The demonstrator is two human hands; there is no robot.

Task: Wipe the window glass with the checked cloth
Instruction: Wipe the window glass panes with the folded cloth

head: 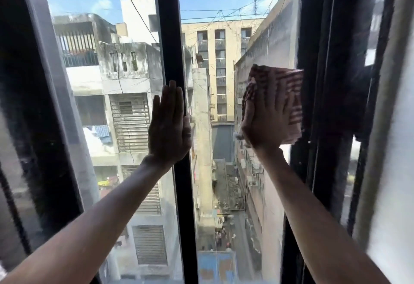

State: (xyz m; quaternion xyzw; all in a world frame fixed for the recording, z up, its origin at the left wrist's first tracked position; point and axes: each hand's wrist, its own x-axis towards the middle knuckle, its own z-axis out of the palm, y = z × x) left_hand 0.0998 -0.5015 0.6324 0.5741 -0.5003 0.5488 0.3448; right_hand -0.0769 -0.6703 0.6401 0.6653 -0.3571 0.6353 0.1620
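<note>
The window glass (224,77) fills the middle of the view, split by a black vertical bar (172,37). My right hand (262,122) lies flat on the red-and-white checked cloth (289,95), pressing it against the right pane close to the dark right frame. My left hand (169,124) is open, its fingers together and pointing up, with the palm resting on the left pane and partly over the black bar. Both forearms reach up from the lower corners.
A dark window frame (324,104) rises just right of the cloth, with a pale wall (394,171) beyond it. Another dark frame (33,127) stands at the left. Through the glass I see buildings, overhead wires and a narrow street far below.
</note>
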